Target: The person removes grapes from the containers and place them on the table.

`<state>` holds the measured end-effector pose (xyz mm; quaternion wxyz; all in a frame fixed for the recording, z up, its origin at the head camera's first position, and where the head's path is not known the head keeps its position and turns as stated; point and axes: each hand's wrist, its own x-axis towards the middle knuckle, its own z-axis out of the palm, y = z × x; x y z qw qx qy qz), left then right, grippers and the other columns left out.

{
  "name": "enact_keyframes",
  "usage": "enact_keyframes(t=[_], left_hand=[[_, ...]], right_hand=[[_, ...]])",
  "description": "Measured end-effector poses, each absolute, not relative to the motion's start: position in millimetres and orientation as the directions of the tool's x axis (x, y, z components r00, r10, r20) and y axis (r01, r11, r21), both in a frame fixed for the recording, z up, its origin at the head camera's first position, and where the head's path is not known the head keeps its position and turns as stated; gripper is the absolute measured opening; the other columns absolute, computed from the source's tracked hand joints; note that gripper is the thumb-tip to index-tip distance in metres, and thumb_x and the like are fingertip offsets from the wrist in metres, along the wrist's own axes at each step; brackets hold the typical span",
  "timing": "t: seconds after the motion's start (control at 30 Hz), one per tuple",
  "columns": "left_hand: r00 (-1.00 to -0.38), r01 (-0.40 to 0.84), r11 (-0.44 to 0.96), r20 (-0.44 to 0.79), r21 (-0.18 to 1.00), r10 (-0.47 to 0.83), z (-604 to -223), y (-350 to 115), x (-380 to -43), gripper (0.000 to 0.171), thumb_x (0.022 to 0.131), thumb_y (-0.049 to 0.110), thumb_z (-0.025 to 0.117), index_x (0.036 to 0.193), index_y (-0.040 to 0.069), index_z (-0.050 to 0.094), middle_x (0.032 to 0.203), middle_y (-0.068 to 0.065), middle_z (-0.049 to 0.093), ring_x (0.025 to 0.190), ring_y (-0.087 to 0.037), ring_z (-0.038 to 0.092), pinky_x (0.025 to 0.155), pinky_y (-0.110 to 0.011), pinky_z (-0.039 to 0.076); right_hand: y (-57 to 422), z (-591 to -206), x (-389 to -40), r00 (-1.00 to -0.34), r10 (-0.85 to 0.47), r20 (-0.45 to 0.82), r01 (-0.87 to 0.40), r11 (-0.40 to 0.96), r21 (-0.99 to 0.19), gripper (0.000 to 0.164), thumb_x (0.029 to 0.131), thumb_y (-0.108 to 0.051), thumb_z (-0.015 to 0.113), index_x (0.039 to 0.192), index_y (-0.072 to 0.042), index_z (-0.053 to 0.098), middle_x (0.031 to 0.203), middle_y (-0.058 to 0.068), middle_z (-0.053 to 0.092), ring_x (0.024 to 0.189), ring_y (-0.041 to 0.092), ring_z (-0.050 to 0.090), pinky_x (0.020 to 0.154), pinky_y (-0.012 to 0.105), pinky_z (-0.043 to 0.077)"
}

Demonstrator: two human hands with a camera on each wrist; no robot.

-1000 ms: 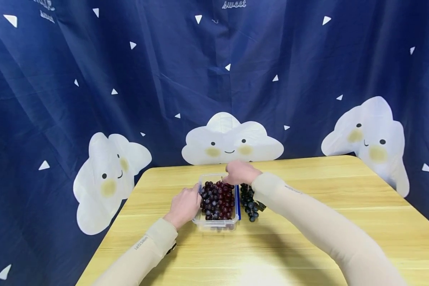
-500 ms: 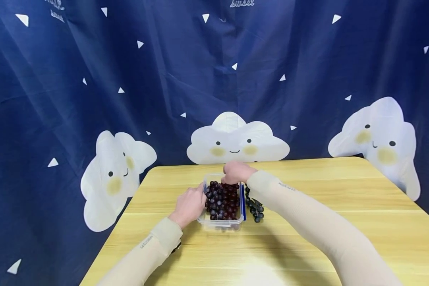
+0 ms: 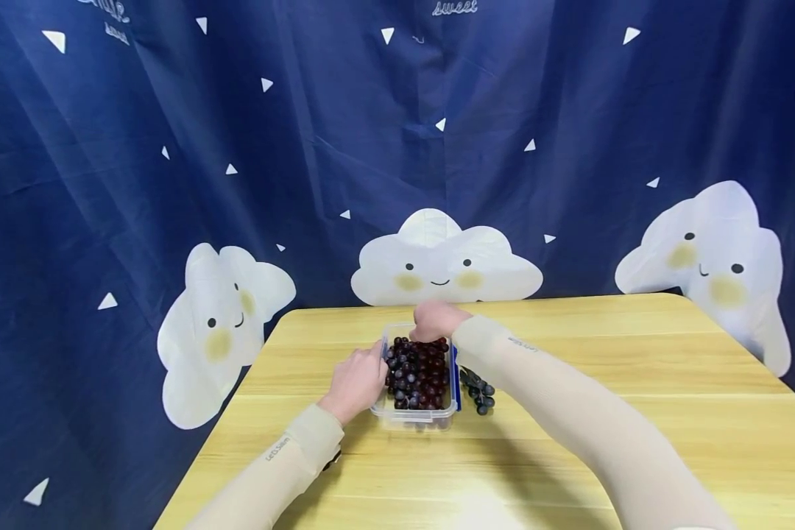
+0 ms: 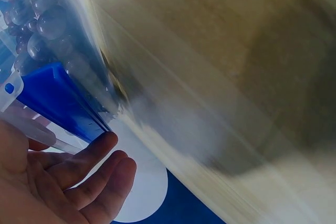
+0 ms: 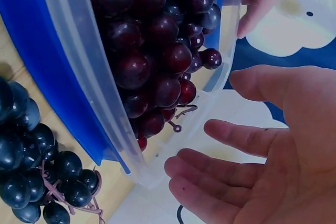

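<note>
A clear plastic container [image 3: 419, 416] with blue side flaps sits mid-table in the head view. Dark purple grapes [image 3: 404, 375] and red grapes [image 5: 163, 59] lie side by side in it. My left hand [image 3: 358, 379] grips the container's left wall, its lower fingers loosely bent beside a blue flap in the left wrist view. Over the far end of the container, my right hand [image 3: 437, 322] hovers with thumb and fingers apart, near a bare stem end [image 5: 181, 116] of the red grapes. Its fingers hold nothing in the right wrist view.
A bunch of black grapes [image 3: 480, 394] lies on the table [image 3: 570, 353] against the container's right side, partly hidden by my right forearm in the head view. A dark blue curtain [image 3: 305, 147] with white clouds hangs behind the table's far edge.
My right hand has shifted left over the container's far end. The head view has turned slightly, so everything appears further right. My left hand keeps its place on the container wall.
</note>
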<state>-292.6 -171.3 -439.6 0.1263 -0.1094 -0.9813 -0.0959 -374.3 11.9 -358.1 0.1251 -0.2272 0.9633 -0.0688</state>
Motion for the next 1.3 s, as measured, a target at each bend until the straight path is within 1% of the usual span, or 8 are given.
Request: enact_keyframes(t=[0.1, 0.2, 0.43, 0.5, 0.67, 0.8, 1.1, 1.3], left_hand=[[-0.941, 0.244, 0.956, 0.277, 0.16, 0.194, -440.1, -171.1, -292.4, 0.049, 0.102, 0.024, 0.045, 0.148, 0.009, 0.05, 0.114, -0.015, 0.073, 0.101, -0.034, 0.068, 0.071, -0.054, 0.057], [-0.937, 0.25, 0.955, 0.286, 0.157, 0.198, -440.7, -171.5, -293.1, 0.048, 0.102, 0.023, 0.046, 0.147, 0.007, 0.051, 0.113, -0.015, 0.073, 0.1, -0.033, 0.068, 0.07, -0.054, 0.057], [-0.933, 0.255, 0.954, 0.299, 0.16, 0.199, -442.0, -172.2, -293.4, 0.048, 0.101, 0.022, 0.047, 0.146, 0.006, 0.052, 0.113, -0.015, 0.073, 0.1, -0.033, 0.068, 0.073, -0.054, 0.057], [-0.93, 0.259, 0.953, 0.309, 0.156, 0.202, -441.8, -172.2, -293.0, 0.047, 0.101, 0.022, 0.047, 0.145, 0.005, 0.053, 0.113, -0.015, 0.073, 0.101, -0.033, 0.069, 0.073, -0.054, 0.057], [-0.924, 0.262, 0.954, 0.323, 0.146, 0.204, -441.5, -172.4, -292.3, 0.046, 0.101, 0.022, 0.048, 0.143, 0.004, 0.055, 0.111, -0.015, 0.073, 0.099, -0.033, 0.069, 0.073, -0.053, 0.057], [-0.923, 0.268, 0.951, 0.324, 0.155, 0.208, -440.1, -171.7, -291.7, 0.046, 0.101, 0.022, 0.047, 0.143, 0.004, 0.055, 0.108, -0.016, 0.073, 0.095, -0.034, 0.069, 0.071, -0.053, 0.057], [-0.928, 0.258, 0.952, 0.316, 0.163, 0.197, -439.1, -170.3, -290.6, 0.047, 0.1, 0.022, 0.048, 0.143, 0.005, 0.054, 0.108, -0.015, 0.073, 0.096, -0.033, 0.068, 0.07, -0.053, 0.057], [-0.932, 0.247, 0.955, 0.31, 0.165, 0.187, -438.2, -170.5, -290.8, 0.047, 0.1, 0.022, 0.048, 0.144, 0.006, 0.054, 0.112, -0.015, 0.073, 0.096, -0.033, 0.067, 0.07, -0.053, 0.056]], right_hand=[[9.6, -357.9, -374.4, -0.866, -0.448, -0.222, -0.413, 0.891, -0.187, 0.046, 0.096, -0.034, 0.065, 0.058, -0.018, 0.045, 0.053, -0.007, 0.035, 0.047, 0.01, 0.034, 0.062, 0.029, 0.046], [8.1, -358.7, -375.2, -0.867, -0.441, -0.233, -0.403, 0.895, -0.194, 0.045, 0.096, -0.034, 0.066, 0.059, -0.018, 0.046, 0.054, -0.006, 0.036, 0.047, 0.01, 0.035, 0.062, 0.03, 0.047], [3.6, -360.4, -376.6, -0.861, -0.429, -0.275, -0.387, 0.901, -0.196, 0.046, 0.095, -0.032, 0.067, 0.058, -0.019, 0.042, 0.054, -0.007, 0.032, 0.046, 0.01, 0.031, 0.058, 0.029, 0.043], [2.1, -360.3, -376.0, -0.862, -0.421, -0.282, -0.379, 0.905, -0.195, 0.046, 0.094, -0.033, 0.067, 0.058, -0.019, 0.042, 0.056, -0.006, 0.034, 0.048, 0.01, 0.033, 0.059, 0.029, 0.042], [-0.7, -359.6, -372.0, -0.864, -0.403, -0.302, -0.36, 0.914, -0.19, 0.041, 0.093, -0.036, 0.068, 0.063, -0.018, 0.046, 0.071, -0.002, 0.048, 0.061, 0.014, 0.045, 0.07, 0.033, 0.049], [-1.4, -360.3, -369.3, -0.866, -0.392, -0.31, -0.351, 0.919, -0.182, 0.039, 0.093, -0.036, 0.068, 0.065, -0.018, 0.048, 0.077, -0.001, 0.053, 0.067, 0.014, 0.049, 0.076, 0.034, 0.052], [-1.4, -363.3, -365.0, -0.863, -0.426, -0.272, -0.408, 0.905, -0.121, 0.042, 0.094, -0.031, 0.067, 0.06, -0.018, 0.046, 0.068, -0.002, 0.049, 0.058, 0.013, 0.044, 0.073, 0.032, 0.048], [-2.4, -367.0, -365.9, -0.861, -0.419, -0.288, -0.4, 0.908, -0.125, 0.041, 0.096, -0.03, 0.065, 0.061, -0.018, 0.047, 0.068, -0.001, 0.05, 0.055, 0.012, 0.042, 0.07, 0.031, 0.046]])
